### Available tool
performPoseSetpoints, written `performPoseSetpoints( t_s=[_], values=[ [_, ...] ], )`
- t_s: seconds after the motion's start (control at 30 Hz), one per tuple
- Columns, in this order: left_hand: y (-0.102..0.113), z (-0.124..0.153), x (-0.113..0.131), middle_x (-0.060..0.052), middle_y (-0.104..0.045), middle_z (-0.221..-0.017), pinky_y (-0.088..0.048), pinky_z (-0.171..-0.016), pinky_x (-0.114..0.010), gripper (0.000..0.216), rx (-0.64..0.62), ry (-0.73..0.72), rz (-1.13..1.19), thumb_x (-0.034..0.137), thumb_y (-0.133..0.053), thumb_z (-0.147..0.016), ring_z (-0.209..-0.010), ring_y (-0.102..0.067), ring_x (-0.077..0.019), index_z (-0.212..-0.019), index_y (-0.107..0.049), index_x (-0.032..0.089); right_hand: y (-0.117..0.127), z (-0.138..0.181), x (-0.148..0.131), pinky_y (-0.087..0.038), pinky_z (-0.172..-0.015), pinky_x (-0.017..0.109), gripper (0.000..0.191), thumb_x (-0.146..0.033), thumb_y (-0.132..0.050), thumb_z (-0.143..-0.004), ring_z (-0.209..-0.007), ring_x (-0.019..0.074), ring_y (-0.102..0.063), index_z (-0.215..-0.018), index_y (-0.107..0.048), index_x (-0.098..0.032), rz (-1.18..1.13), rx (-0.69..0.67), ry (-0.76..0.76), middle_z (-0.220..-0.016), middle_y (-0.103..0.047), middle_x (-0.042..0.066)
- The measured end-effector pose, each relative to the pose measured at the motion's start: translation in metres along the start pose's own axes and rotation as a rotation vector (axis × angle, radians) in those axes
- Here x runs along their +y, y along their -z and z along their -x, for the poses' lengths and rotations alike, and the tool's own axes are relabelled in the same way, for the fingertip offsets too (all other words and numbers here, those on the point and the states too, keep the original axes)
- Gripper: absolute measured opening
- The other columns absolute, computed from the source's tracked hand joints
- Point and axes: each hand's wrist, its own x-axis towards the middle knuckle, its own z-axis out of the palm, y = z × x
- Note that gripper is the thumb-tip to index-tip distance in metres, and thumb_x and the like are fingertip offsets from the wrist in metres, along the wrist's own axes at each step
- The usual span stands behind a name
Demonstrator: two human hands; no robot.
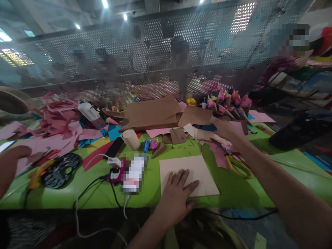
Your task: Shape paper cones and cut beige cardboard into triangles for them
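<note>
My left hand (177,190) lies flat with fingers spread on a beige sheet of paper (204,180) near the table's front edge. Farther back on the right, my right hand (223,129) reaches over a pile of paper scraps, close to a brown paper piece (195,117) and a dark blue item (209,127). Its fingers are blurred, so I cannot make out whether they grip anything. Below my right forearm lie scissors with yellow handles (240,167), partly on pink paper (219,157).
Another person's hand (18,154) is at the left edge, near a glue gun (38,173). A phone (134,173) with a cable, a paper roll (131,139), a bottle (90,114) and paper cones (228,100) crowd the green table (98,199). A perforated metal panel (150,45) stands behind.
</note>
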Motion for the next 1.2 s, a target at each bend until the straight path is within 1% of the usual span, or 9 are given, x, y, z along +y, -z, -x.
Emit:
performPoseSetpoints(
  t_s=[0.1,0.17,0.23,0.33,0.5,0.63,0.77,0.97,1.2],
  values=[
    [0.006,-0.003,0.006,-0.009,-0.029,-0.172,-0.030,-0.124,-0.063,0.065,-0.013,-0.005,-0.025,0.059,-0.052,-0.098,-0.156,-0.032,-0.0342,-0.158,-0.041,0.036,0.019,0.003,-0.004,-0.045,-0.092,0.038,0.029,-0.008,-0.051,-0.090,-0.102,0.0248,-0.070,-0.109,-0.072,-0.005,0.022,-0.074,0.014,-0.103,-0.078,0.019],
    [0.011,-0.007,0.011,-0.010,-0.033,-0.171,-0.029,-0.125,-0.062,0.066,-0.019,-0.009,-0.043,0.058,-0.054,-0.098,-0.156,-0.032,-0.0334,-0.158,-0.042,0.034,0.034,0.008,-0.007,-0.042,-0.097,0.043,0.033,-0.014,-0.047,-0.095,-0.120,0.0307,-0.064,-0.116,-0.069,-0.004,0.028,-0.082,-0.003,-0.116,-0.075,0.021],
    [0.016,-0.012,0.015,-0.010,-0.036,-0.169,-0.029,-0.125,-0.061,0.064,-0.022,-0.008,-0.051,0.056,-0.052,-0.100,-0.156,-0.033,-0.0324,-0.158,-0.041,0.033,0.051,0.018,-0.008,-0.042,-0.098,0.044,0.036,-0.019,-0.044,-0.099,-0.127,0.0325,-0.060,-0.123,-0.067,-0.005,0.016,-0.083,-0.036,-0.127,-0.070,0.021],
    [0.019,-0.023,0.021,-0.010,-0.033,-0.170,-0.031,-0.124,-0.061,0.060,-0.015,-0.001,-0.054,0.049,-0.045,-0.104,-0.157,-0.032,-0.0315,-0.161,-0.037,0.032,0.075,0.050,-0.007,-0.045,-0.097,0.041,0.037,-0.023,-0.050,-0.097,-0.127,0.0321,-0.061,-0.128,-0.063,-0.007,-0.079,-0.058,-0.095,-0.135,-0.065,0.021],
    [0.015,-0.043,0.029,-0.012,-0.030,-0.171,-0.032,-0.124,-0.061,0.058,-0.007,0.032,-0.056,0.047,-0.042,-0.105,-0.158,-0.029,-0.0326,-0.161,-0.038,0.029,0.101,0.142,0.004,-0.050,-0.093,0.040,0.033,-0.035,-0.058,-0.093,-0.110,0.0297,-0.068,-0.122,-0.063,-0.019,-0.215,-0.056,-0.085,-0.120,-0.071,0.016],
    [0.008,-0.054,0.029,-0.009,-0.030,-0.172,-0.029,-0.125,-0.062,0.059,0.012,0.073,-0.064,0.047,-0.044,-0.105,-0.159,-0.026,-0.0326,-0.161,-0.036,0.032,0.102,0.213,0.009,-0.055,-0.082,0.040,0.038,-0.038,-0.059,-0.088,-0.104,0.0313,-0.070,-0.126,-0.063,-0.030,-0.285,-0.198,-0.197,-0.121,-0.071,0.012],
    [0.001,-0.056,0.028,-0.010,-0.029,-0.172,-0.029,-0.125,-0.063,0.061,-0.008,0.090,-0.067,0.051,-0.044,-0.104,-0.159,-0.027,-0.0328,-0.161,-0.036,0.034,0.098,0.255,0.001,-0.058,-0.073,0.040,0.036,-0.038,-0.059,-0.087,-0.102,0.0332,-0.073,-0.121,-0.067,-0.032,-0.356,-0.300,-0.291,-0.121,-0.071,0.013],
    [0.003,-0.055,0.028,-0.010,-0.028,-0.173,-0.027,-0.126,-0.063,0.062,-0.027,0.094,-0.073,0.054,-0.040,-0.104,-0.159,-0.026,-0.0332,-0.162,-0.035,0.032,0.092,0.282,-0.013,-0.061,-0.071,0.039,0.038,-0.039,-0.055,-0.088,-0.097,0.0310,-0.074,-0.123,-0.071,-0.036,-0.305,-0.337,-0.268,-0.117,-0.073,0.010],
    [0.004,-0.055,0.029,-0.010,-0.028,-0.172,-0.027,-0.125,-0.064,0.063,-0.035,0.095,-0.074,0.057,-0.037,-0.104,-0.159,-0.025,-0.0331,-0.161,-0.036,0.032,0.085,0.290,-0.012,-0.061,-0.069,0.037,0.040,-0.039,-0.052,-0.091,-0.098,0.0290,-0.075,-0.127,-0.069,-0.037,-0.275,-0.352,-0.240,-0.118,-0.072,0.008]
  ],
)
